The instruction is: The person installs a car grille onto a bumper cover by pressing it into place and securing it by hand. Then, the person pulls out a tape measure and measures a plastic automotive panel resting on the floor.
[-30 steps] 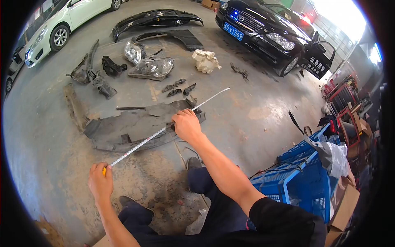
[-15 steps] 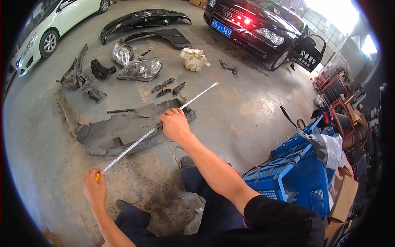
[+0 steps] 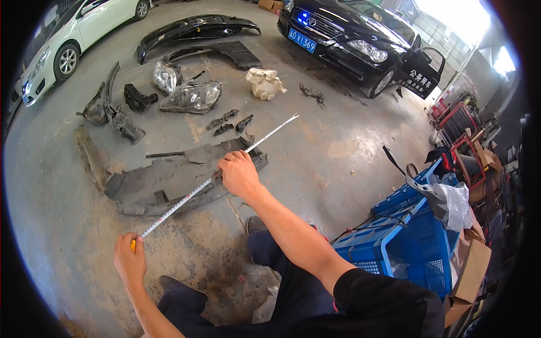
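Note:
My left hand (image 3: 130, 259) is closed around the yellow case of a tape measure (image 3: 133, 245); most of the case is hidden in the palm. The white tape blade (image 3: 177, 207) runs out from it, slanting up to the right. Partway along, my right hand (image 3: 239, 170) pinches the blade. The blade's free end sticks out past that hand, over the floor. Below the blade lies a flat dark plastic car panel (image 3: 152, 177) on the floor, dusty and worn at its edges.
Car parts lie beyond: headlights (image 3: 194, 97), small brackets (image 3: 224, 129), a whitish plastic tank (image 3: 265, 84), a black fender (image 3: 239, 53) and a black bumper (image 3: 197, 26). Blue crates (image 3: 417, 236) stand close on my right. A white car (image 3: 67, 42) and a black car (image 3: 344, 36) are parked behind.
Both hands and the tape measure hold almost the same place. The flashing lights at the black car's front turn from red to blue.

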A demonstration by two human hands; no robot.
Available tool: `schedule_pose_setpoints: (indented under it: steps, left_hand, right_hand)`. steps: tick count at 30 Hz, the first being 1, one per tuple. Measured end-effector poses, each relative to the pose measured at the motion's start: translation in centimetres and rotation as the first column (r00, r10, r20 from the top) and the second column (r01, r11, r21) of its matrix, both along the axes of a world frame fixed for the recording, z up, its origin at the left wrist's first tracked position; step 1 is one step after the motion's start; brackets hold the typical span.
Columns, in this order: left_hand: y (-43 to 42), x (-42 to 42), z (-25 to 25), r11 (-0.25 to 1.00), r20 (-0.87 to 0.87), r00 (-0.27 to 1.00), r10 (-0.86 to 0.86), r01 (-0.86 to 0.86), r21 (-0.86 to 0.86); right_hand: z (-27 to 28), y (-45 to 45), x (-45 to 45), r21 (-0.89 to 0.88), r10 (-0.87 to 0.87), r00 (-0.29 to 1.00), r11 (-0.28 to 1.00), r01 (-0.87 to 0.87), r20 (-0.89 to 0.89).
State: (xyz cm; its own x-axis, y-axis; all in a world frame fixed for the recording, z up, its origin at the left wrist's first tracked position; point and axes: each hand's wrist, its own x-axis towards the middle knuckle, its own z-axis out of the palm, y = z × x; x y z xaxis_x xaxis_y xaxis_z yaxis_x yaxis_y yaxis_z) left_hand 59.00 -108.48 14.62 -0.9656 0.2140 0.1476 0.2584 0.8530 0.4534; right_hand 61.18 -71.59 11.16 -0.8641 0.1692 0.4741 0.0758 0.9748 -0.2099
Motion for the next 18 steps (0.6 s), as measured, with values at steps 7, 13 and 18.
schedule_pose_setpoints:
  steps: [7, 13, 18]
  left_hand:
    - [0.13, 0.12, 0.38, 1.000, 0.017, 1.000, 0.003, -0.003, 0.008]
    - [-0.12, 0.12, -0.04, 1.000, -0.053, 0.998, -0.019, 0.020, 0.022]
    - [-0.08, 0.02, -0.13, 1.000, -0.051, 0.999, -0.006, 0.006, 0.004]
  right_hand:
    - [-0.31, -0.01, -0.04, -0.013, 0.004, 1.000, 1.000, -0.005, -0.027]
    - [-0.39, -0.16, -0.01, -0.046, 0.006, 1.000, 0.999, -0.007, -0.017]
    - [-0.16, -0.12, -0.11, -0.053, 0.012, 1.000, 0.999, -0.012, -0.010]
